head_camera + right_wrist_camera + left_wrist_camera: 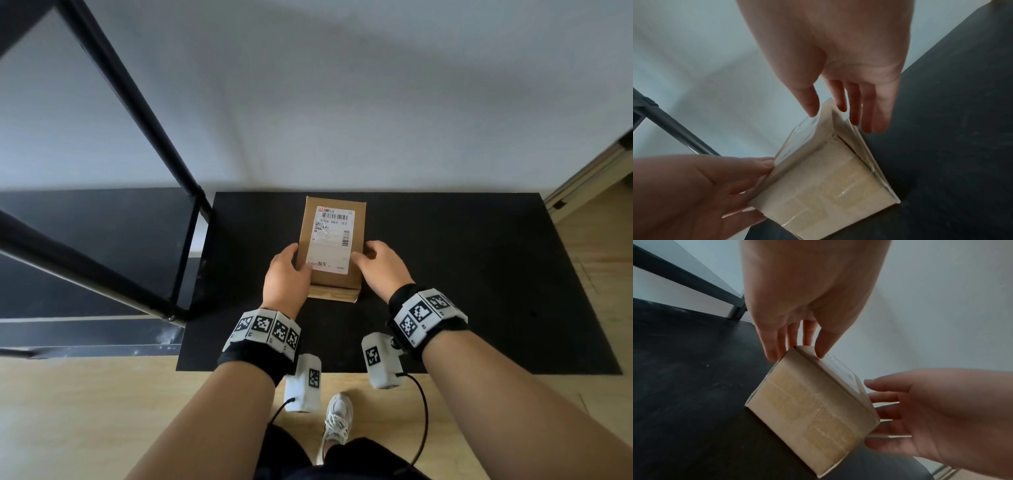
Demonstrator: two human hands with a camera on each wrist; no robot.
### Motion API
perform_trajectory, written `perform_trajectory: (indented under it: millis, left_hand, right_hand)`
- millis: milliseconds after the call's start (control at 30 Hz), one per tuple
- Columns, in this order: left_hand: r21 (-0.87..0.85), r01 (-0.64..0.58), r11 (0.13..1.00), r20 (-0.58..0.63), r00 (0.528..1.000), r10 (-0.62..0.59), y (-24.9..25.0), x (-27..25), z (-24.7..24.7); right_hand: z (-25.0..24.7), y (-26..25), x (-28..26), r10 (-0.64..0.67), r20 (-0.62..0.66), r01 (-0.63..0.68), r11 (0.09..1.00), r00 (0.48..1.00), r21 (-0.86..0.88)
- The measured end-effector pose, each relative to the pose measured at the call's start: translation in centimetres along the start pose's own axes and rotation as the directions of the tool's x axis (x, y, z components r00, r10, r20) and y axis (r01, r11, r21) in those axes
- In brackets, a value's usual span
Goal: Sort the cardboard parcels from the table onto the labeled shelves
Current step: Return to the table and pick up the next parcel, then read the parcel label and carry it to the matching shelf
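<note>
1. One cardboard parcel (330, 246) lies flat on the black desk (462, 274), toward its left half, with its long side running away from the person.
2. A white shipping label (331, 240) with barcodes covers most of the parcel's top face; the parcel is closed, so its contents cannot be seen.
3. The near end face of the parcel is sealed with clear tape, plain in both wrist views.
4. A black metal shelf frame (144, 113) stands to the left of the desk, its lower shelf (85, 222) level with the desk's far edge; nothing shows on the part of that shelf in view.
5. The left hand (286, 279) sits at the parcel's near-left corner, thumb on the top face by the label and fingers (777, 339) extended down the left side, touching the cardboard.
6. The right hand (378, 269) is at the parcel's right side, thumb reaching onto the top edge and fingers (863, 107) fairly straight alongside the right wall.
7. Neither hand is curled tight; both press the parcel between them with relaxed, nearly straight fingers.
8. Both wrists wear black bands with white marker blocks (424, 313).
</note>
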State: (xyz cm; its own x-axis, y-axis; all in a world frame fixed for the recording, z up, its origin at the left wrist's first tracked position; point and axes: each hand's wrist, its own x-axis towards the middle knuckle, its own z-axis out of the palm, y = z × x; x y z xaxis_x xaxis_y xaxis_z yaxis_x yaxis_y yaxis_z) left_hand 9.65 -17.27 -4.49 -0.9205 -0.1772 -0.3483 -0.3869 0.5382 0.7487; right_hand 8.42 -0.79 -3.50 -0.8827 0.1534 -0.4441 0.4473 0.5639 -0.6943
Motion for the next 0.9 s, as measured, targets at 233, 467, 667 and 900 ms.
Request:
perform_trajectory:
  millis: [233,467,667,900]
  left_hand:
    - [-0.050,0.076,0.996,0.102,0.992,-0.071,0.5,0.1,0.0]
    - [-0.219,0.094,0.971,0.069,0.994,-0.081,2.7,0.1,-1.9]
    - [-0.380,-0.025,0.925,-0.005,1.000,0.025,7.0,-0.3,-5.7]
    - [-0.444,-0.195,0.875,-0.051,0.980,0.192,12.1,-1.7,-10.7]
  right_hand:
    - [0.6,0.5,0.0,0.029,0.117,-0.027,1.000,0.993,-0.016]
    - [-2.0,-1.9,-0.1,-0.027,0.068,0.022,0.997,0.997,0.074]
    - [-5.4,-6.1,-1.3,-0.129,-0.003,0.126,0.964,0.992,0.234]
    - [-9.8,-11.3,-4.2,-0.270,-0.174,0.313,0.897,0.947,0.314]
